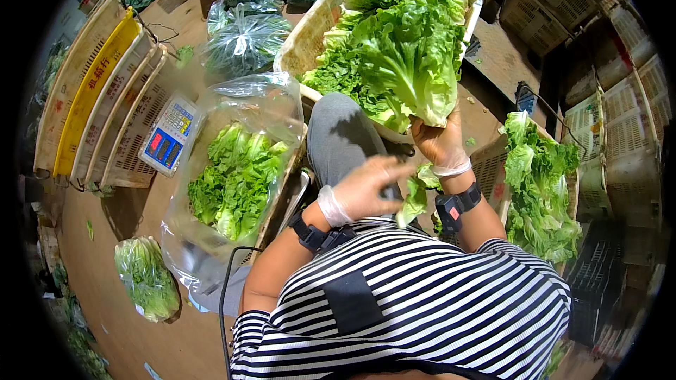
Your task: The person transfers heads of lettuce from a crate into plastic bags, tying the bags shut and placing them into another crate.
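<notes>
My right hand point(441, 140), in a clear glove, grips a large head of green leaf lettuce point(406, 47) by its pale cut base. The head leans over a cream plastic crate point(301, 37) holding more lettuce. Blurred by motion, my gloved left hand point(367, 190) is in front of my body with its fingers apart. A loose lettuce leaf point(414, 203) is just beyond its fingertips, below my right wrist; whether they touch is unclear. To the left, a clear plastic bag point(253, 92) lines a crate with several lettuce heads point(237, 179) inside.
A digital scale display point(169, 134) stands beside the bag, near upright stacked crates point(100, 95). One bagged lettuce point(147, 278) lies on the floor at left. Bagged greens point(248, 37) sit ahead. At right are a lettuce-filled crate point(573, 190) and stacked crates point(628, 132).
</notes>
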`<state>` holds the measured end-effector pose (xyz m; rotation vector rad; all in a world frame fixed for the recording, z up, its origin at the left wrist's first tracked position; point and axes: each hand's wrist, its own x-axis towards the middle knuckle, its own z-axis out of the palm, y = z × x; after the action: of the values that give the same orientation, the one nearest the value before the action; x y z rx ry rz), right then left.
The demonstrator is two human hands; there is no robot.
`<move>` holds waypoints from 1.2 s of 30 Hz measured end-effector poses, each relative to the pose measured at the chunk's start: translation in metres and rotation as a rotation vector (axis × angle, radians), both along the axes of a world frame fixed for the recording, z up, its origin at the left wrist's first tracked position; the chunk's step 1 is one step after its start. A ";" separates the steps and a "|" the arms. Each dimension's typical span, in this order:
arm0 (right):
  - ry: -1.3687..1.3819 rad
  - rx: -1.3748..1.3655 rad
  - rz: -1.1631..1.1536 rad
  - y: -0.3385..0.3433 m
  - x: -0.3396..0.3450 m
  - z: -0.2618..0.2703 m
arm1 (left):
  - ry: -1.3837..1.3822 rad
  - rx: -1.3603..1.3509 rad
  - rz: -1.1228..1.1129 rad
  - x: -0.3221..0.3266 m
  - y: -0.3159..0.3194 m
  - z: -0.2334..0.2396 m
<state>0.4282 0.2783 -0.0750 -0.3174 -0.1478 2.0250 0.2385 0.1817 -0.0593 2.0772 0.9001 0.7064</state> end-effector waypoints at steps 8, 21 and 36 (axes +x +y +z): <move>-0.384 0.185 -0.040 -0.026 -0.056 0.020 | -0.636 -0.467 0.629 0.021 0.046 0.006; -0.078 -0.137 -0.147 0.004 -0.065 0.003 | -0.870 -0.312 0.758 0.025 0.021 -0.007; -0.717 0.488 -0.500 -0.020 -0.043 0.014 | -0.650 0.058 0.859 -0.003 0.041 0.032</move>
<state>0.3856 0.2588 -0.0614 -0.6765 -0.8976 1.2560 0.2357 0.2223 -0.0278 1.2706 1.3560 1.7324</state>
